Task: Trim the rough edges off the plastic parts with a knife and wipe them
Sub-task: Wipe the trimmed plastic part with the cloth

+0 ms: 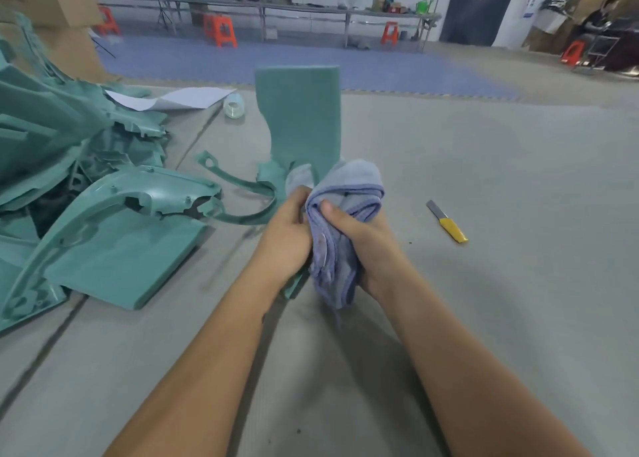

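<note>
A teal plastic part stands upright in the middle of the grey floor mat, with a curved arm running off to its left. My left hand grips its lower end. My right hand holds a bunched blue-grey cloth with the thumb on top, wrapped against the part's lower right edge. The part's base is hidden behind the cloth and both hands. A knife with a yellow handle and bare blade lies on the mat to the right, apart from my hands.
A heap of teal plastic parts fills the left side. Behind it lie a sheet of paper and a roll of clear tape. Cardboard boxes stand far left. Orange stools and a long bench sit far back.
</note>
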The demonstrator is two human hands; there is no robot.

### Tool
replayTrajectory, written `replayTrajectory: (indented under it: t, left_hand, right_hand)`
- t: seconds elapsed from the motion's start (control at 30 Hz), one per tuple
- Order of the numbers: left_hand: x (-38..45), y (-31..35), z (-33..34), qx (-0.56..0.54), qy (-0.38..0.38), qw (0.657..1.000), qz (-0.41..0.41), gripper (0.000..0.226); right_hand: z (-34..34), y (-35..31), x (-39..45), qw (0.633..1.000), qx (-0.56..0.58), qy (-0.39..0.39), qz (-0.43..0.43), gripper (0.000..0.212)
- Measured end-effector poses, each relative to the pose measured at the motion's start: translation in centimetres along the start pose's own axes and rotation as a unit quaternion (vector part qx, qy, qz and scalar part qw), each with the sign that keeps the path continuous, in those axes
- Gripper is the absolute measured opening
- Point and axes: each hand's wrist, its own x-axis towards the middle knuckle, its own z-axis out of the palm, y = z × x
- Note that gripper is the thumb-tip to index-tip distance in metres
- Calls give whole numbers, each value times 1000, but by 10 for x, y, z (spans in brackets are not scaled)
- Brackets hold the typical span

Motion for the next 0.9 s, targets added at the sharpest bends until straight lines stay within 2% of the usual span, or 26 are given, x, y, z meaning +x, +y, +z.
replayTrajectory:
  t: [0.07,0.13,0.27,0.37,0.47,0.57,0.67,0.73,0.9]
  left_hand:
    - [-3,-3,4,44,-9,999,21,13]
    - [-6,-3,9,72,-27,996,38,27]
    - [-10,0,4,53,-70,995,53,47]
    - [-15,-2,-5,52,-100,992,55,57]
    - [-18,-5,-5,77,-90,992,51,57]
    - [-21,-4,3,117,-68,989,62,67]
    - [-21,-8,9,130,-73,986,71,58]
    - [-21,-13,10,174,-73,979,72,46]
    - [-18,-23,12,280,-89,953,79,38]
  right_hand:
    - [0,2,2,998,12,60,-1,16]
    - [-4,0,5,994,-6,107,-22,20]
    - [-10,-10,7,990,-57,116,-50,12]
    - [-7,-15,8,986,-66,142,-51,19]
    - [-3,-20,12,976,-91,190,-62,19]
    - [-4,-26,15,964,-104,223,-100,17]
    - [-8,-29,16,962,-104,228,-111,16]
    - [-12,-33,18,957,-91,247,-120,15]
    - [-23,-52,31,946,-42,282,-157,15]
